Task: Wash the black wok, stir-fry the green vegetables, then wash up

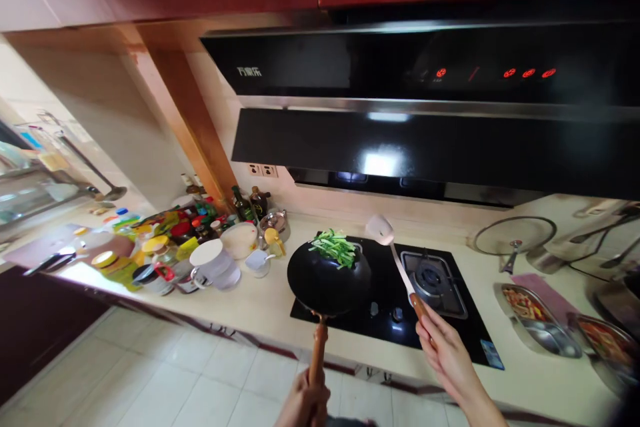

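Observation:
My left hand (pixel 306 399) is closed round the wooden handle of a black wok (pixel 325 287), which sits over the left side of the gas hob (pixel 345 327). Chopped green vegetables (pixel 336 248) lie in a heap toward the wok's far side. In my right hand (pixel 443 350) is a metal spatula (pixel 400 267) with a wooden grip. Its broad blade is raised above the hob, right of the wok and apart from it. The right burner (pixel 429 275) has nothing on it.
A dark range hood (pixel 350 140) hangs low over the hob. Jugs (pixel 215 263), jars and bottles (pixel 245 203) crowd the counter at left. At right are metal trays of cut food (pixel 527 303), a glass lid (pixel 515 235) and a pot (pixel 615 300).

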A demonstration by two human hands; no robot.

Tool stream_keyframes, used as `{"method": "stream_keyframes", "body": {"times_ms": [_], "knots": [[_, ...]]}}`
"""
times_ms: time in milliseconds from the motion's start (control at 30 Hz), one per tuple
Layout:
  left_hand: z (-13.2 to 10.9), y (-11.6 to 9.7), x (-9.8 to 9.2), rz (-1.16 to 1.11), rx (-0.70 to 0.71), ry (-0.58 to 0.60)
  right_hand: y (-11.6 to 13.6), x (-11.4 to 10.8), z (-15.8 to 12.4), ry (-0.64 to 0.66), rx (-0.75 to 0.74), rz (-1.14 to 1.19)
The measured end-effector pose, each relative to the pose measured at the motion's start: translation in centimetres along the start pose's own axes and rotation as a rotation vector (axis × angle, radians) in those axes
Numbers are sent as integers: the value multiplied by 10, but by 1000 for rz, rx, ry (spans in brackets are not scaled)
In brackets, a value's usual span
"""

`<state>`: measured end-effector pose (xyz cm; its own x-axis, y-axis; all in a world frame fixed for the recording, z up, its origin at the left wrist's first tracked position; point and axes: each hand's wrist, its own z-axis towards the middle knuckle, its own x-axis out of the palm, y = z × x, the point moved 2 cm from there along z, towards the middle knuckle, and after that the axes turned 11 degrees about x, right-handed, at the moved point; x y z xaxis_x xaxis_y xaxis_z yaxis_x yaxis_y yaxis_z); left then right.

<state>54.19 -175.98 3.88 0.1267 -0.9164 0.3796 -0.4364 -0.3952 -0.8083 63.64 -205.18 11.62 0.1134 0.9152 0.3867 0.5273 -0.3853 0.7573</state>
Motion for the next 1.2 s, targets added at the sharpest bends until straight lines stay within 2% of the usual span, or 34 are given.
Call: {"method": "stream_keyframes", "body": {"times_ms": [67, 167, 233, 333, 433, 500, 567, 667, 767, 833, 933, 1000, 1067, 1133, 1200], "knots": [[-10, 12, -8, 37, 21, -70, -5, -5, 1, 2, 0, -7], [-6, 7, -5, 29, -2, -88, -13, -7, 10, -1, -37, -98], [3, 2, -1, 26, -33, -81, -18, -6, 19, -8, -81, -245], [18, 3, 1, 45, -22, -56, -26, 8, 37, 4, -160, -591], [30, 11, 0, 50, 20, -42, -35, 40, 55, 56, -253, -1039], [37, 16, -2, 60, 26, -48, -41, 63, 60, 87, -247, -1366], [42, 18, -4, 69, 22, -39, -45, 77, 54, 97, -164, -1677], [47, 17, -5, 68, 27, -5, -36, 78, 25, 81, -66, -1979], [52, 16, -5, 59, 10, -7, -19, 74, 1, 90, -68, -2090], [55, 17, -6, 38, -9, -18, -11, 76, 3, 100, -41, -2131], [57, 22, -8, 28, -24, -20, -11, 90, 35, 16, -24, -2133], [57, 26, -10, 38, -27, -22, -17, 103, 64, -79, -67, -2077], [56, 29, -12, 54, -24, -22, -27, 115, 86, -111, -100, -2027], [55, 30, -13, 63, -20, -22, -37, 123, 92, -79, -108, -2032], [54, 30, -14, 52, -31, -22, -42, 125, 80, -10, -97, -2089]]}}
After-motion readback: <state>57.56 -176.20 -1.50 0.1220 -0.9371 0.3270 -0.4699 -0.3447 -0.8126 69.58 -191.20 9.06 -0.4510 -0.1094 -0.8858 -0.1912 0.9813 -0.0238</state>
